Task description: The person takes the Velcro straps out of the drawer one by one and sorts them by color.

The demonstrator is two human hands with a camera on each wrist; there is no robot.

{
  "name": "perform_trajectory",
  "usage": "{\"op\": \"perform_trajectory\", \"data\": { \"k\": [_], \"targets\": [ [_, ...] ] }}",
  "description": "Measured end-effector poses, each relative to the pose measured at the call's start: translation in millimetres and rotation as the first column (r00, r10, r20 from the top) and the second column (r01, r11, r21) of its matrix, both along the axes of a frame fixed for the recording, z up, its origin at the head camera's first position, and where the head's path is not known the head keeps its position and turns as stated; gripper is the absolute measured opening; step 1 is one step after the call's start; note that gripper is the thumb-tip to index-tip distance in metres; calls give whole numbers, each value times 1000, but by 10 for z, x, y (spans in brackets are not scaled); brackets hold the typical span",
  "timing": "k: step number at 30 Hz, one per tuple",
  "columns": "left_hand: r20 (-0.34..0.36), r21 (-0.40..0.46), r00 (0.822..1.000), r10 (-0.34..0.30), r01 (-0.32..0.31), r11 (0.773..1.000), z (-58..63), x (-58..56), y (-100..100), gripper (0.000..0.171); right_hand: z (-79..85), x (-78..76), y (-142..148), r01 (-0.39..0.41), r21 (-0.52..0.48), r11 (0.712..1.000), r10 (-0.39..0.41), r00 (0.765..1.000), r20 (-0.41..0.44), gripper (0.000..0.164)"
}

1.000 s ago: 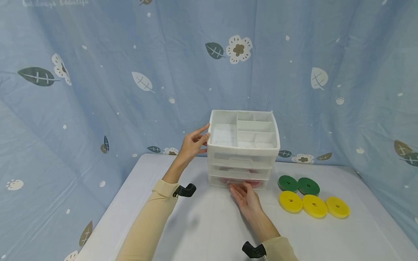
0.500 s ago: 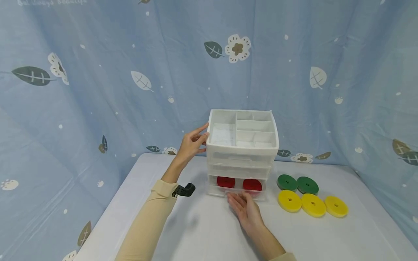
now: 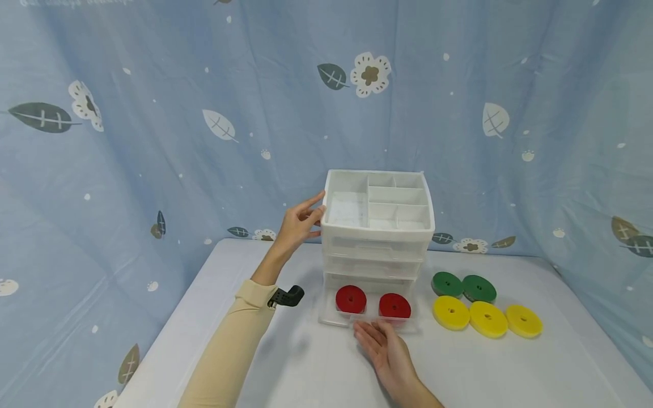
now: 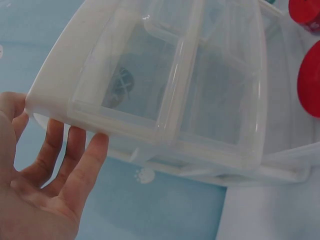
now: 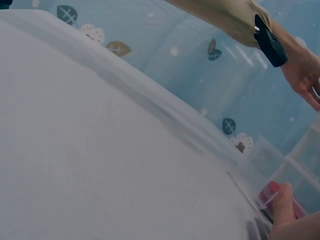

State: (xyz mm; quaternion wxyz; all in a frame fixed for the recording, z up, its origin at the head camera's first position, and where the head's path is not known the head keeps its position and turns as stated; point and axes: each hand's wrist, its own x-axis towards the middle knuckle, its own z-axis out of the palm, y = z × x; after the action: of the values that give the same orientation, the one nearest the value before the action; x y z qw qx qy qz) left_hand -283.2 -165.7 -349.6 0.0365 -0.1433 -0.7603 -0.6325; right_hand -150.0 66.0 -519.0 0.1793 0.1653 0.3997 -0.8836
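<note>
A white plastic drawer unit (image 3: pixel 377 229) with a divided top tray stands near the back of the table. My left hand (image 3: pixel 298 222) braces its left side; in the left wrist view, the left hand's fingers (image 4: pixel 90 165) rest along the side edge. The clear bottom drawer (image 3: pixel 331 317) is pulled well out, with two red discs, a left one (image 3: pixel 351 299) and a right one (image 3: pixel 395 306), lying inside. My right hand (image 3: pixel 390 360), palm turned upward, holds the lip at the middle of that drawer's front. Its fingertips are partly hidden under the lip.
Right of the unit lie two green discs (image 3: pixel 478 289) and three yellow discs (image 3: pixel 488 319) on the white table (image 3: pixel 285 362). A blue patterned curtain (image 3: pixel 275 102) hangs close behind the unit. Both upper drawers (image 3: pixel 374 264) are closed.
The bottom drawer has slid out toward me from closed, moving with my right hand and uncovering the red discs. My left hand has stayed at the unit's side.
</note>
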Motion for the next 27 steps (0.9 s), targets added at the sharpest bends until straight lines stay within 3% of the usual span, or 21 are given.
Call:
{"op": "perform_trajectory", "data": {
  "k": [10, 17, 21, 24, 27],
  "targets": [
    [14, 3, 1000, 7, -7, 1000, -8, -5, 2, 48, -22, 41, 14, -8, 14, 1000, 8, 1000, 11, 55],
    [16, 9, 1000, 6, -6, 1000, -14, -14, -2, 48, -9, 64, 94, -172, 82, 982, 175, 984, -31, 63],
    [12, 15, 1000, -2, 1, 1000, -25, -24, -9, 48, 32, 77, 143, -310, 201, 929, 325, 945, -45, 60],
    [11, 12, 1000, -6, 5, 1000, -23, -23, -8, 48, 110, 88, 170, -385, 365, 848, 440, 894, -79, 56],
    [10, 12, 1000, -9, 9, 1000, -17, -18, -8, 48, 221, 70, 197, -364, 535, 762, 509, 849, -146, 52]
  ]
}}
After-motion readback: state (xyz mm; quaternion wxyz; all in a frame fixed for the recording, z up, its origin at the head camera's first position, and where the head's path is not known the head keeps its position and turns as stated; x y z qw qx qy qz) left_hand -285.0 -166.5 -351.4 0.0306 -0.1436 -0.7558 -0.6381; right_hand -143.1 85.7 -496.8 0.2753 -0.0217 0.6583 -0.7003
